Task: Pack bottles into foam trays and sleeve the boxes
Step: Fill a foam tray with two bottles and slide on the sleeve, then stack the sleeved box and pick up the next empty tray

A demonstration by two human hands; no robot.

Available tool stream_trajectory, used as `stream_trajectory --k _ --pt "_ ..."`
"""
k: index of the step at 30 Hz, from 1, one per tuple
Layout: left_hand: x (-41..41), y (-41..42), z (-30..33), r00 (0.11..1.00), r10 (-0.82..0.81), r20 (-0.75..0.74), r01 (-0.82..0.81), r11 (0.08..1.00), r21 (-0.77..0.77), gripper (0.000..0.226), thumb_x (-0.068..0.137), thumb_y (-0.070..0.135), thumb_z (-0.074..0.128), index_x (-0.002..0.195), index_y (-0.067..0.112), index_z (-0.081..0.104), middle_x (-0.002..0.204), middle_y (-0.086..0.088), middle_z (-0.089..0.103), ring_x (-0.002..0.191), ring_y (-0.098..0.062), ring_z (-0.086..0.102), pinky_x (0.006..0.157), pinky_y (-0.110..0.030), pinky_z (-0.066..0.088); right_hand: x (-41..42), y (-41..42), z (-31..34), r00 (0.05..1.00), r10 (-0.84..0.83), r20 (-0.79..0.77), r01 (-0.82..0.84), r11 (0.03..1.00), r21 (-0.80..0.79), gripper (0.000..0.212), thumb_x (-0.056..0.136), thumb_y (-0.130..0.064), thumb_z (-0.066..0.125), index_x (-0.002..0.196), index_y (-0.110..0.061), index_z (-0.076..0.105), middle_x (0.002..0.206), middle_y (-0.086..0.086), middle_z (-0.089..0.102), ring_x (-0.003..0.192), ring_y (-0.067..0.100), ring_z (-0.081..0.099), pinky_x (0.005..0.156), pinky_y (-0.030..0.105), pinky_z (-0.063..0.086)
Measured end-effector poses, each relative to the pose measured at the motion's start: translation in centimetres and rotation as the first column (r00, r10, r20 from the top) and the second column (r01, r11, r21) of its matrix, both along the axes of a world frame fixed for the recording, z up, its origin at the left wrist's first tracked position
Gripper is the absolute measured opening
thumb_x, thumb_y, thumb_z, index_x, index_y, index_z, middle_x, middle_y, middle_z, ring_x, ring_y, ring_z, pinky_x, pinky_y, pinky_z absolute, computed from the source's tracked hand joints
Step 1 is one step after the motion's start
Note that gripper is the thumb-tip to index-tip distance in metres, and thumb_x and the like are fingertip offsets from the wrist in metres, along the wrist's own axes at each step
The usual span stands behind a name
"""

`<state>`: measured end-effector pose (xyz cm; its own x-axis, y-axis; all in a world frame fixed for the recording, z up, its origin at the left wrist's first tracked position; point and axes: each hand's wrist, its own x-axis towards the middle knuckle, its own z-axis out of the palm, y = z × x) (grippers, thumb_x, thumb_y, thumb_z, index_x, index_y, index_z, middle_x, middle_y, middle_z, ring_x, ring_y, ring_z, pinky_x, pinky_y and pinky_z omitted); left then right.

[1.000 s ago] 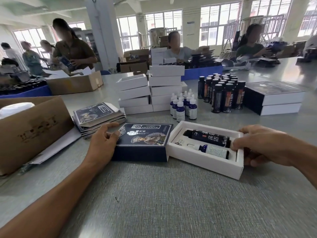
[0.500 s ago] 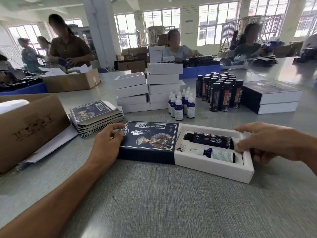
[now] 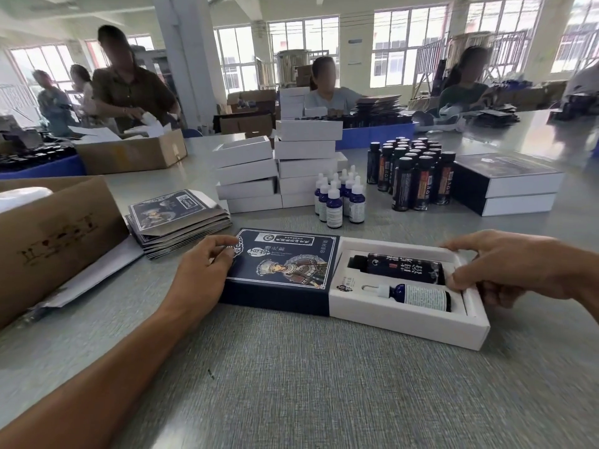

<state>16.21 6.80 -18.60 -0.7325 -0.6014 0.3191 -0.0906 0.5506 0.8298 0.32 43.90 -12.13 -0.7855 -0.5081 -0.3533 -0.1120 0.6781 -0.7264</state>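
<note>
Sliding white cardboard box with foam tray (image 3: 402, 314) into dark navy printed paper sleeve (image 3: 282, 270) at table centre; box roughly one-third in. Your left hand (image 3: 202, 273) is bracing sleeve's 9 o'clock end, fingers curled on its top edge. Your right hand (image 3: 505, 270) is gripping box's 3 o'clock end, thumb inside rim. Tall black bottle (image 3: 398, 267) and small blue dropper bottle (image 3: 418, 294) already lying in tray. Packing done for this box; sleeving part done. Waiting at 12 o'clock: white boxes (image 3: 278, 170), loose dropper bottles (image 3: 338, 200), black bottles (image 3: 411, 176).
</note>
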Motion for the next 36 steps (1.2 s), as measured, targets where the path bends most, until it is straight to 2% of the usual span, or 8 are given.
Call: stream_trajectory --k 9,19,22,24,26,28,34,36 --pt "0.0 1.3 0.3 0.985 -0.072 0.157 0.083 0.994 -0.064 0.049 0.092 0.053 0.056 0.139 0.043 0.047 0.122 0.011 0.056 0.096 0.002 0.055 0.073 -0.018 0.041 0.5 -1.3 -0.8 0.995 -0.023 -0.094 0.020 0.999 -0.027 0.068 0.084 -0.013 0.074 0.143 -0.030 0.045 0.076 0.011 0.069 0.049 0.014 0.059 0.047 0.027 0.048" --pt "-0.3 4.0 0.3 0.971 -0.126 0.201 0.142 0.988 -0.066 0.064 0.081 0.067 0.060 0.140 0.047 0.043 0.134 0.011 0.053 0.113 -0.012 0.053 0.093 -0.033 0.042 3.4 -5.5 -2.0 0.999 0.032 0.038 -0.017 0.940 -0.341 0.091 0.077 -0.035 0.075 0.152 -0.023 0.026 0.078 0.008 0.076 0.067 0.020 0.072 0.058 0.026 0.056" --pt "-0.2 4.6 0.3 0.970 -0.138 0.199 0.154 0.986 -0.065 0.064 0.082 0.065 0.061 0.140 0.047 0.043 0.136 0.012 0.054 0.111 -0.010 0.053 0.090 -0.030 0.041 4.2 -6.7 -2.3 0.993 0.073 0.093 -0.030 0.916 -0.400 0.073 0.084 -0.028 0.074 0.145 -0.018 0.034 0.086 0.012 0.076 0.072 0.020 0.073 0.060 0.026 0.057" --pt "-0.1 5.0 0.4 0.968 -0.141 0.205 0.157 0.985 -0.064 0.064 0.082 0.064 0.060 0.141 0.047 0.042 0.136 0.009 0.053 0.109 -0.010 0.053 0.086 -0.029 0.041 4.4 -7.1 -2.4 0.993 0.054 0.105 -0.006 0.912 -0.410 0.046 0.084 -0.027 0.075 0.122 -0.026 0.049 0.085 0.011 0.077 0.069 0.018 0.071 0.061 0.028 0.059" --pt "0.1 5.2 0.5 0.965 -0.150 0.215 0.168 0.983 -0.069 0.065 0.083 0.064 0.059 0.143 0.045 0.040 0.137 0.006 0.054 0.110 -0.013 0.054 0.090 -0.033 0.044 4.3 -7.1 -2.5 0.991 0.048 0.127 0.004 0.923 -0.384 0.032 0.084 -0.031 0.075 0.108 -0.014 0.062 0.088 0.011 0.077 0.071 0.018 0.070 0.066 0.031 0.060" --pt "0.1 5.3 0.5 0.962 -0.156 0.222 0.179 0.980 -0.087 0.067 0.084 0.064 0.058 0.144 0.043 0.039 0.136 0.003 0.055 0.109 -0.015 0.056 0.092 -0.036 0.046 4.2 -6.9 -2.7 0.988 0.056 0.143 -0.002 0.935 -0.355 0.033 0.086 -0.033 0.073 0.108 -0.008 0.070 0.092 0.010 0.077 0.074 0.017 0.069 0.069 0.030 0.058" --pt "0.2 5.3 0.1 0.974 -0.152 0.169 0.171 0.980 -0.105 0.066 0.073 0.072 0.054 0.135 0.048 0.049 0.124 0.009 0.057 0.103 -0.013 0.056 0.081 -0.031 0.044 4.4 -6.7 -2.4 0.997 0.041 0.067 -0.013 0.927 -0.375 0.030 0.086 -0.042 0.073 0.110 -0.028 0.064 0.095 -0.002 0.078 0.087 0.016 0.074 0.074 0.033 0.060" --pt "0.0 5.4 0.1 0.980 -0.141 0.142 0.158 0.981 -0.114 0.059 0.071 0.072 0.054 0.127 0.055 0.053 0.120 0.011 0.057 0.099 -0.012 0.056 0.081 -0.031 0.043 4.2 -6.3 -1.9 0.994 0.011 0.107 0.037 0.901 -0.432 0.039 0.083 -0.043 0.076 0.115 -0.032 0.056 0.093 -0.001 0.078 0.083 0.016 0.075 0.066 0.030 0.059"
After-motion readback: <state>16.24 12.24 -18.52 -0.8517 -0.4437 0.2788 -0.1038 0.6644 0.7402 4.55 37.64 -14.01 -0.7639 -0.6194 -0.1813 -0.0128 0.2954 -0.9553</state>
